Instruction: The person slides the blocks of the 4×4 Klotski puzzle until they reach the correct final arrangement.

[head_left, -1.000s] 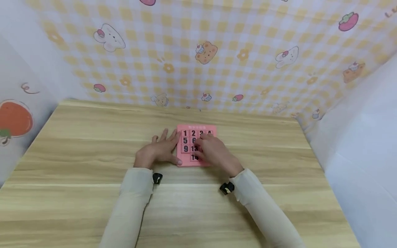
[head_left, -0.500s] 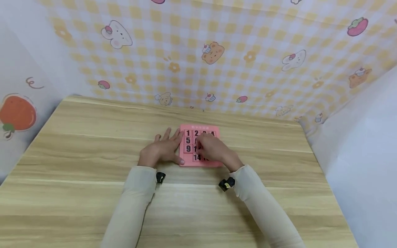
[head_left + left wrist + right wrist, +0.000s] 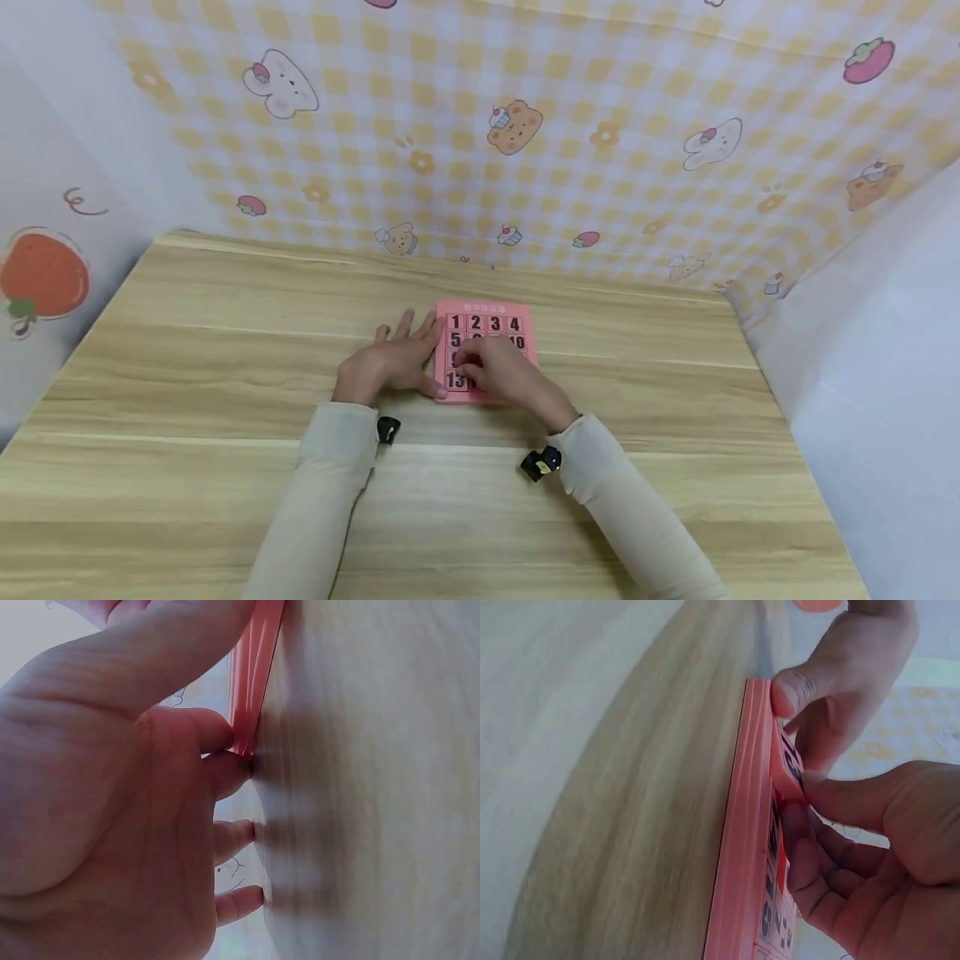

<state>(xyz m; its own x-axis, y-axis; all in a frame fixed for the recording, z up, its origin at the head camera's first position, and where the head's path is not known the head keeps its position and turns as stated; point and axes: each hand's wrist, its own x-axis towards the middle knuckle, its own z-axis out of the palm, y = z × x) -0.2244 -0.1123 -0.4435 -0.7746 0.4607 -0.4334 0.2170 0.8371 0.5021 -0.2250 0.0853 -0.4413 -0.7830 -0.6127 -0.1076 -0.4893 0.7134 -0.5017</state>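
Note:
A pink number slide puzzle [image 3: 483,306] with black-numbered tiles lies flat on the table. My left hand [image 3: 390,362] rests at its left edge, fingers spread, thumb on the near-left corner. In the left wrist view the fingertips [image 3: 238,836] reach down to the table beside the pink side wall. My right hand [image 3: 502,367] bends over the lower rows and hides several tiles. In the right wrist view its thumb and fingers pinch the 13 tile [image 3: 787,761], which sits tilted above the frame's rim near the left thumb. From above, the 13 appears in the bottom-left corner.
The wooden table [image 3: 225,350] spreads around the puzzle. Behind it hangs a yellow checked cloth [image 3: 450,192] with cartoon prints, and white sheeting [image 3: 885,350] stands on the right. Each wrist carries a small black camera.
The 13 tile has gone from beside the 9 to the bottom-left corner, and my right hand has moved left and nearer with it. My left hand stays at the puzzle's edge.

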